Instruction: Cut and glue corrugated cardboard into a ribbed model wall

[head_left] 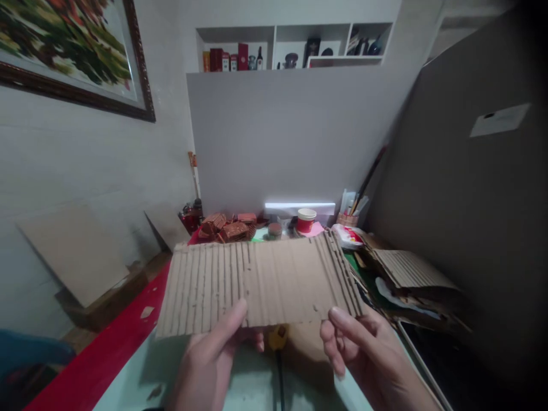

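A brown piece of corrugated cardboard (274, 279) with its ridges showing is held up in front of me, tilted toward my view. My left hand (214, 354) grips its lower edge left of the middle, thumb on the near face and fingers behind. With thumb and fingers, my right hand (359, 342) pinches the lower right edge. Under the cardboard, partly covered, a yellow tool head with a black cord or shaft (278, 338) lies on the pale table; its kind is unclear.
Brown cardboard-like pieces (233, 227) are heaped at the back left. Behind the cardboard stand a red and white paper cup (306, 220) and a holder with brushes (349, 217). Stacked corrugated cardboard (411, 268) lies at right. A red strip (124, 337) runs along the left edge.
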Demonstrator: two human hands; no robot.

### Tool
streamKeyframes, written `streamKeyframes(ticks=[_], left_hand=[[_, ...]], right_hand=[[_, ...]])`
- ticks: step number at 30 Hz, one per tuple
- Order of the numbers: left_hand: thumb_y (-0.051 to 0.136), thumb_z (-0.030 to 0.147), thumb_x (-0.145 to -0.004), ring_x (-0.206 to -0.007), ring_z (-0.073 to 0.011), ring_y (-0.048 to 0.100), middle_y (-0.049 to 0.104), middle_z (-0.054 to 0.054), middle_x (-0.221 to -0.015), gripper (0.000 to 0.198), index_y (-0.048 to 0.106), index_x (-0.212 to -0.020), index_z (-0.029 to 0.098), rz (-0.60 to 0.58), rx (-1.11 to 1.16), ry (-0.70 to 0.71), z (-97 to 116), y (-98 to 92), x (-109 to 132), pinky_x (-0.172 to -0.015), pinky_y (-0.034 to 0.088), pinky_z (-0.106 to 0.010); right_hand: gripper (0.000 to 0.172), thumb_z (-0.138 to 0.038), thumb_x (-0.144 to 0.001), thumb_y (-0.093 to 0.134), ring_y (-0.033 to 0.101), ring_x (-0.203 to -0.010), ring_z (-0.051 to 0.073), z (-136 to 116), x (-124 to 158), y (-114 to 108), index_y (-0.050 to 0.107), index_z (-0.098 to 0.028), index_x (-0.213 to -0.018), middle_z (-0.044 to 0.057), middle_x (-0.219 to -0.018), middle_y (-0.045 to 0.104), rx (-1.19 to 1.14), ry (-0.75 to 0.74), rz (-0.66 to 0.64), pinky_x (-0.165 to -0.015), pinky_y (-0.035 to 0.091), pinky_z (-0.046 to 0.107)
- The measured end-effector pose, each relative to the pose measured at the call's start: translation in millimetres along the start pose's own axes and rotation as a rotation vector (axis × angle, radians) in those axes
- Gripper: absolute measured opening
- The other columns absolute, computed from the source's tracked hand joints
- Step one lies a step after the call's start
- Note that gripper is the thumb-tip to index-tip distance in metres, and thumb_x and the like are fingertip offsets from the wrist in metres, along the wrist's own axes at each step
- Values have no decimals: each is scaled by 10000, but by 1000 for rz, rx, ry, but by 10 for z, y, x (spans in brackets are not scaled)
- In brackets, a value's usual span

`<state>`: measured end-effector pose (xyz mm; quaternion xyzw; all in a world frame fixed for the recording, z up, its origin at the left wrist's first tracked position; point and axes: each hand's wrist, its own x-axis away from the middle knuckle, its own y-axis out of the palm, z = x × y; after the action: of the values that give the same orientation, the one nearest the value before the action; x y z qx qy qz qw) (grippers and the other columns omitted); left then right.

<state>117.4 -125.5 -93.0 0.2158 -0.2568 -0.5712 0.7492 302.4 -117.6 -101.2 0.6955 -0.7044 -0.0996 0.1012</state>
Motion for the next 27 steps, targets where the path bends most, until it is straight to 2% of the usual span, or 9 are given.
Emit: streamKeyframes(ticks=[2, 4, 6, 9, 12, 17, 19, 23, 27], left_hand=[[837, 216, -707, -598, -171, 615, 714, -53, -798, 275, 709, -931, 122, 13, 18, -18, 29, 1, -35, -449, 548, -265], [797, 193, -752, -574, -175, 621, 713, -47, -781, 192, 689, -901, 137, 18, 24, -27, 50, -1, -67, -449, 550, -281], [783, 152, -757, -577, -181, 637, 714, -48, -779, 161, 681, -880, 140, 22, 35, -35, 66, 1, -88, -463, 559, -289], [748, 86, -761, -581, -178, 644, 713, -52, -809, 164, 670, -895, 136, 63, 26, -18, 90, 1, -106, -470, 563, -291], [695, 45, -785, -599, -178, 646, 698, -44, -824, 190, 635, -930, 152, 99, -6, -6, 116, -14, -120, -483, 570, -296], [658, 41, -822, -601, -168, 639, 674, -37, -796, 191, 600, -963, 157, 104, -51, 2, 143, -14, -119, -492, 574, -278], [636, 27, -834, -577, -157, 633, 665, -39, -751, 166, 606, -950, 142, 128, -77, 5, 151, 5, -113, -498, 576, -266], [653, 49, -841, -550, -143, 618, 675, -37, -733, 165, 620, -975, 141, 183, -74, 8, 147, 23, -128, -486, 566, -245], [712, 119, -832, -567, -135, 618, 690, -14, -751, 165, 638, -969, 175, 115, -37, 38, 111, -32, -170, -498, 549, -230]], right_hand=[[348, -533, -813, 690, 659, -582, 185, -73, -22, -148, 618, -196, -866, 73, -761, 731, 365, -103, -75, -549, 543, 304], [267, -484, -872, 609, 681, -696, 234, -127, -89, -338, 613, -218, -896, 77, -819, 715, 861, -236, -122, -641, 545, 358], [200, -401, -913, 508, 668, -747, 268, -132, -173, -506, 596, -227, -873, 90, -858, 687, 1323, -309, -151, -646, 515, 387], [134, -231, -913, 457, 670, -778, 270, -46, -257, -626, 576, -215, -855, 109, -912, 679, 1729, -181, -246, -662, 497, 385], [89, -162, -874, 517, 688, -834, 268, 77, -257, -608, 591, -201, -904, 114, -974, 694, 1784, -109, -317, -708, 515, 374], [172, -86, -821, 542, 696, -869, 258, 163, -216, -583, 584, -181, -958, 111, -966, 707, 1808, -123, -292, -734, 535, 347], [145, -99, -856, 506, 691, -860, 258, 162, -239, -612, 580, -184, -947, 115, -970, 698, 1834, -152, -261, -717, 537, 348], [168, -127, -890, 441, 680, -881, 344, 206, -339, -690, 598, -155, -946, 172, -962, 681, 1906, -234, -148, -738, 535, 468], [250, -126, -892, 388, 701, -778, 324, 271, -389, -792, 627, -149, -961, 159, -854, 686, 1913, -317, -156, -633, 546, 426]])
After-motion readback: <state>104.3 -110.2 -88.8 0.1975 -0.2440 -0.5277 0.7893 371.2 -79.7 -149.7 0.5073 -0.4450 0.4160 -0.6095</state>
